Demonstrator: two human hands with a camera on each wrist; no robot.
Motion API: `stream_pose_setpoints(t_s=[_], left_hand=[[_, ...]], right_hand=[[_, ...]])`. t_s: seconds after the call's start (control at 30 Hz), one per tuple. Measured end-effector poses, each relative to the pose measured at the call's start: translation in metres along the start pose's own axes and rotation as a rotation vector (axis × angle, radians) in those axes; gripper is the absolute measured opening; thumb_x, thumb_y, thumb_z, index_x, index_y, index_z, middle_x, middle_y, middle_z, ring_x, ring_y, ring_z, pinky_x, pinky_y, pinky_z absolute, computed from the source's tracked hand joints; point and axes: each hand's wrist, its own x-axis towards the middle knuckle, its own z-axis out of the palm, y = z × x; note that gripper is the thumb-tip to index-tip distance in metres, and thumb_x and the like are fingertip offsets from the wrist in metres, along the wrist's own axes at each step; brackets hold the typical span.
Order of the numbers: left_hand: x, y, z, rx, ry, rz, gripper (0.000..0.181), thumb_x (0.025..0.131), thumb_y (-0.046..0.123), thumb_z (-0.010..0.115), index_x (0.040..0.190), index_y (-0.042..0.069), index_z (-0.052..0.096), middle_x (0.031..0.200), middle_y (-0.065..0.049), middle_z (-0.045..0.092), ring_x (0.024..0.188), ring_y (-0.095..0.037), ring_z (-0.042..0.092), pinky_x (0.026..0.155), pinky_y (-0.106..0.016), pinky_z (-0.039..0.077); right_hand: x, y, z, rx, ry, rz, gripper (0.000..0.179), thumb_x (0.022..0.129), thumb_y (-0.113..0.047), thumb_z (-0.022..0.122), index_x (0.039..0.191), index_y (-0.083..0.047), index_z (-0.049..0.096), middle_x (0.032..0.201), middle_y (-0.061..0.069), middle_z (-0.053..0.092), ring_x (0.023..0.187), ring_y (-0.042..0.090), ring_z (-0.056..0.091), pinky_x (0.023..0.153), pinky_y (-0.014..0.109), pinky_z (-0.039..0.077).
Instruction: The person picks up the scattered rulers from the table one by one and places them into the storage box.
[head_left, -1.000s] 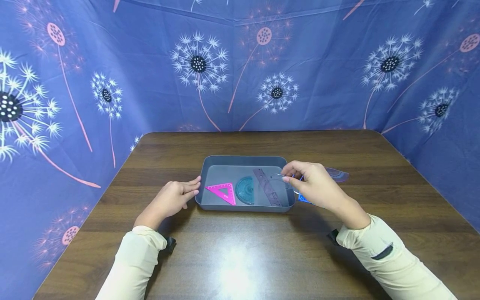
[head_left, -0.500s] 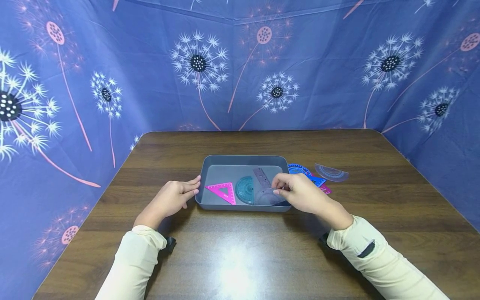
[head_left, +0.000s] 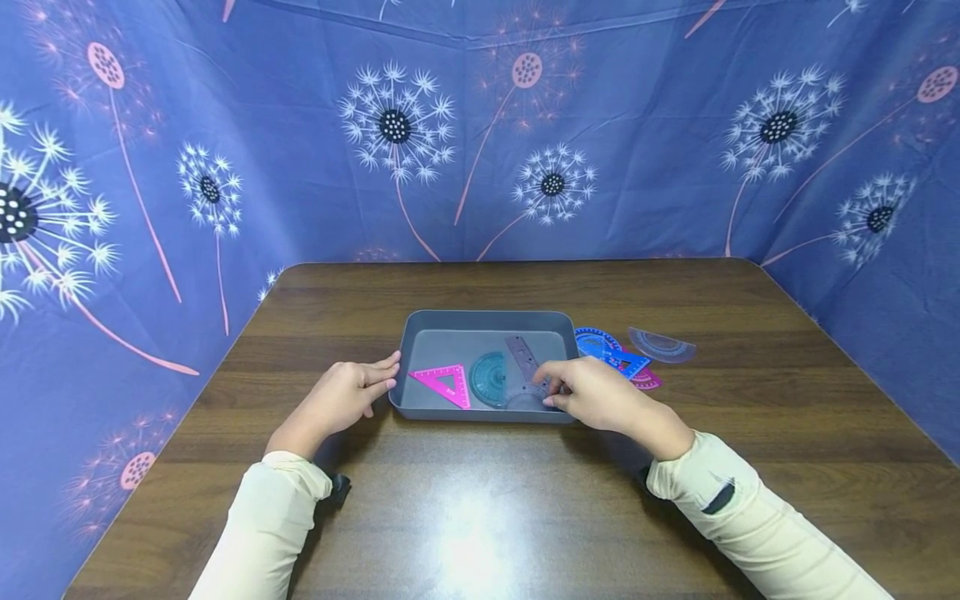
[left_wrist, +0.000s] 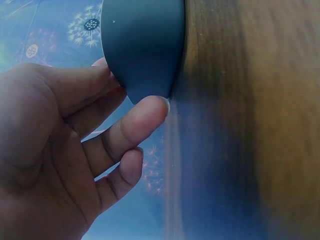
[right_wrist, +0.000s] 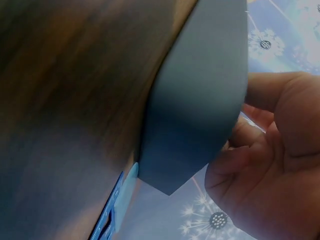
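- Since a second ago, our right hand (head_left: 592, 396) has moved left and down, taking the clear protractor (head_left: 527, 402) from above the tray's right end to low inside it, over the near part of the purple ruler (head_left: 522, 357).
- Our right fingers are bent at that protractor's edge; we cannot tell whether they grip it or have let go.
- Our left hand (head_left: 345, 396) holds its place, clasping nothing, its extended fingers touching the left wall of the gray tray (head_left: 483, 414).
- Inside the tray, left of the clear protractor, we see the teal protractor (head_left: 489, 379), then the pink set square (head_left: 461, 385) near the left end.
- Just beside the tray's right wall, we have a blue protractor (head_left: 594, 340), a blue set square (head_left: 633, 364) and a partly covered magenta piece (head_left: 645, 380) overlapping on the wooden table (head_left: 352, 317).
- Near that pile, a second clear protractor (head_left: 663, 346) lies by itself.
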Motion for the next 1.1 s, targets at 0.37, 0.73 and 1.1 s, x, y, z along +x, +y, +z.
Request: stream_pose_setpoints(t_s=[0.37,0.73,1.1], left_hand=[[-0.0001,-0.0007,0.0016,-0.018,-0.007,0.004,0.034,0.098,0.015,0.063,0.129,0.002,0.064,0.144,-0.006,0.052,0.048,-0.015,0.059,0.05,-0.027,0.047],[0.0,-0.0008,0.0007,-0.029,-0.011,0.0,0.034,0.099,0.015,0.062,0.13,0.002,0.064,0.145,-0.007,0.051,0.048,-0.016,0.059,0.051,-0.028,0.047],[0.0011,-0.0026,0.0011,-0.035,-0.01,0.005,0.033,0.099,0.015,0.062,0.129,0.002,0.064,0.144,-0.006,0.052,0.048,-0.018,0.059,0.049,-0.028,0.044]], right_hand=[[-0.0034,-0.0042,0.0036,-0.192,-0.075,-0.029,0.026,0.1,-0.039,0.06,0.111,-0.024,0.078,0.106,-0.01,0.073,0.107,0.018,0.066,0.089,0.045,0.053],[-0.0042,-0.0043,0.0058,-0.231,-0.108,-0.083,0.028,0.098,-0.044,0.061,0.109,-0.025,0.079,0.079,-0.019,0.053,0.071,0.001,0.049,0.057,0.023,0.042],[-0.0035,-0.0031,0.0067,-0.232,-0.109,-0.078,0.033,0.097,-0.048,0.06,0.112,-0.025,0.078,0.082,-0.018,0.056,0.075,0.003,0.049,0.057,0.023,0.041]])
